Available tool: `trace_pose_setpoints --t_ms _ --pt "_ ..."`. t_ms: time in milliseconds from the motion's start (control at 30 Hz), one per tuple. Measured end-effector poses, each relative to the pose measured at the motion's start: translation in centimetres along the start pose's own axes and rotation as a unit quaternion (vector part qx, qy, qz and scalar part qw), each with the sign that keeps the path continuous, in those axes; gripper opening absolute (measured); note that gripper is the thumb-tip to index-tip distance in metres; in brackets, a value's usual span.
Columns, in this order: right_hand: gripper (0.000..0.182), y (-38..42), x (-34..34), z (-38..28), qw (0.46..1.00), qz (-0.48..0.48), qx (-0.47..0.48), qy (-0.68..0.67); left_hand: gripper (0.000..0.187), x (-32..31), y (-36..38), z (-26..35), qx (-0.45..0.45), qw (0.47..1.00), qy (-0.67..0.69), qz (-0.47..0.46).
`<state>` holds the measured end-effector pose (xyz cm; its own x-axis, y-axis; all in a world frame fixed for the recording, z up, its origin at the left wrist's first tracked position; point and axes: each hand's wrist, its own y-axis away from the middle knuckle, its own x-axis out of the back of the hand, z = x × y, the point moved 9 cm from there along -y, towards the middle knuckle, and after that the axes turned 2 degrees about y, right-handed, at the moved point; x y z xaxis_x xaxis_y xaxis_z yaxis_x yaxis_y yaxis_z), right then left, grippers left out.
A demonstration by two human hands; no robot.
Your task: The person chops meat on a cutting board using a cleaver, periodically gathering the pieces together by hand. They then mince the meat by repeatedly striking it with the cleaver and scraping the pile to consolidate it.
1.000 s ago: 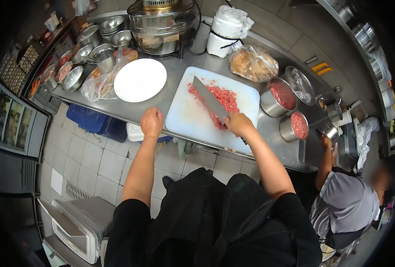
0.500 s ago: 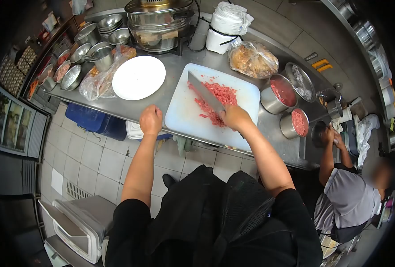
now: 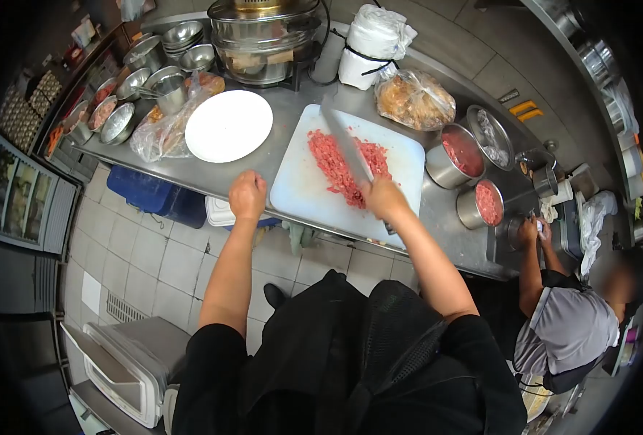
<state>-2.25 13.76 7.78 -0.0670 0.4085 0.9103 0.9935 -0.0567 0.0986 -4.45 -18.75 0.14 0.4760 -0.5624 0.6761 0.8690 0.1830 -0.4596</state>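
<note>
My right hand (image 3: 384,198) is wrapped round the handle of a large kitchen knife (image 3: 346,143). Its long blade slants up and left over a white cutting board (image 3: 296,185). On that board lies a spread heap of chopped raw red meat (image 3: 329,161), partly covered by the blade in this view. My left hand (image 3: 247,196) is closed in a fist at the counter's front edge, left of the board, with nothing showing in it. A white oval plate (image 3: 229,126) sits on the counter just beyond that fist.
Right of the board stand two metal pots of raw meat, a larger pot (image 3: 433,171) and a smaller pot (image 3: 469,209). A tied plastic bag of brownish food (image 3: 415,99) rests behind it. Metal bowls (image 3: 119,125) crowd the left. A co-worker (image 3: 569,328) works at the right.
The knife has lifted and shifted right, uncovering more of the meat's left side. My left fist has stayed in place. The co-worker's hands have moved slightly.
</note>
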Motion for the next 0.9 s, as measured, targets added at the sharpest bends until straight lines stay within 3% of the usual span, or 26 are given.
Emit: trace_pose_setpoints --t_ms 67,133,233,367,467,600,667,767,833,867,900 --pt "0.040 0.3 -3.9 1.8 0.980 -0.182 -0.055 0.063 0.010 -0.2 0.2 -0.2 -0.006 1.000 -0.006 0.002" --pt "0.040 0.5 -1.8 0.5 0.981 -0.185 -0.040 0.045 0.010 -0.2 0.2 -0.3 -0.002 1.000 -0.016 0.002" --pt "0.043 0.8 2.5 -1.2 0.994 -0.092 -0.048 -0.021 0.011 -0.4 0.3 -0.3 0.007 1.000 -0.020 -0.009" --pt "0.041 -0.1 -4.8 3.2 0.979 -0.189 -0.056 0.050 0.011 -0.5 0.1 -0.4 0.001 1.000 -0.013 -0.005" --pt "0.042 -0.3 -0.8 1.1 0.985 -0.166 -0.029 0.038 0.011 -0.3 0.2 -0.5 -0.001 1.000 -0.016 -0.001" --pt "0.044 0.1 1.5 1.1 0.998 0.000 -0.042 -0.045 0.012 -0.5 0.1 -0.4 0.009 1.000 -0.025 -0.012" --pt "0.042 0.2 -3.9 3.4 0.976 -0.188 -0.094 0.052 0.012 -0.4 0.0 -0.3 0.002 1.000 -0.023 -0.006" --pt "0.043 -1.0 -2.0 3.2 0.984 -0.172 -0.038 0.039 0.011 -0.5 0.0 -0.4 -0.002 1.000 -0.023 0.000" --pt "0.044 -1.1 2.6 1.3 0.996 -0.081 -0.031 -0.025 0.011 -0.6 0.3 -0.6 0.003 1.000 -0.023 0.002" --pt "0.044 -1.0 2.2 1.6 0.996 -0.084 -0.032 -0.024 0.011 -0.6 0.3 -0.5 0.001 1.000 -0.019 -0.002" --pt "0.045 -1.2 2.8 1.8 0.999 -0.012 -0.020 -0.042 0.012 -0.5 0.1 -0.4 -0.003 1.000 -0.016 -0.003"
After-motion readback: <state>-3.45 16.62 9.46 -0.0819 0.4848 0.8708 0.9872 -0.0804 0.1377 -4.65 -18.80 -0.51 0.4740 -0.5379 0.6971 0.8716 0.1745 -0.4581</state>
